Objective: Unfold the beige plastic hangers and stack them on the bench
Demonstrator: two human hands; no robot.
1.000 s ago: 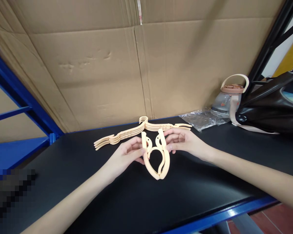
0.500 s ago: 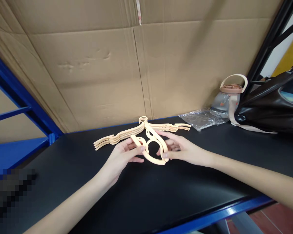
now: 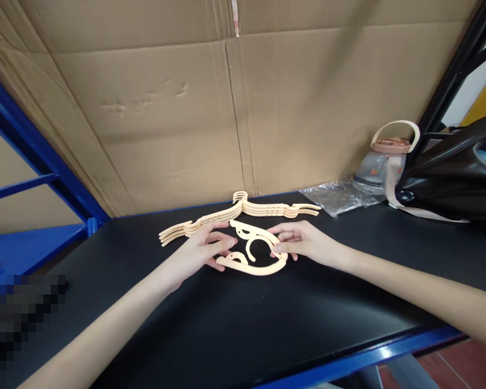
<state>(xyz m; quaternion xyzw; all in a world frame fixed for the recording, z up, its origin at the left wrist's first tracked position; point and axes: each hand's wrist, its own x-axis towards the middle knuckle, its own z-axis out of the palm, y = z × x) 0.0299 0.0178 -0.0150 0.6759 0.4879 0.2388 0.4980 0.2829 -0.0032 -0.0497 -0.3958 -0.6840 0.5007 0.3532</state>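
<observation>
A cream plastic folding hanger (image 3: pixel 263 270) is in front of me, its two arms folded so their ends point left and its curled hook lies between them. At the joint end, my right hand (image 3: pixel 297 240) is closed on it, thumb on top and fingers behind. My left hand (image 3: pixel 210 246) is at the arm ends with fingers spread; a fingertip reaches the upper arm's end and a lower finger is by the lower arm's end. Behind my hands lies a stack of several similar unfolded hangers (image 3: pixel 263 209), hooks towards the cardboard.
The black tabletop (image 3: pixel 243 329) has a blue front edge. A cardboard sheet (image 3: pixel 166 119) stands behind it. To the right are a clear plastic bag (image 3: pixel 328 199), a strapped water bottle (image 3: pixel 375 170) and a black bag (image 3: pixel 449 178). A blue frame (image 3: pixel 71 186) rises on the left.
The hanger has turned, its joint end now to the right and its arm ends further apart. My left hand has gone from pinching it to spread fingers at the arm ends.
</observation>
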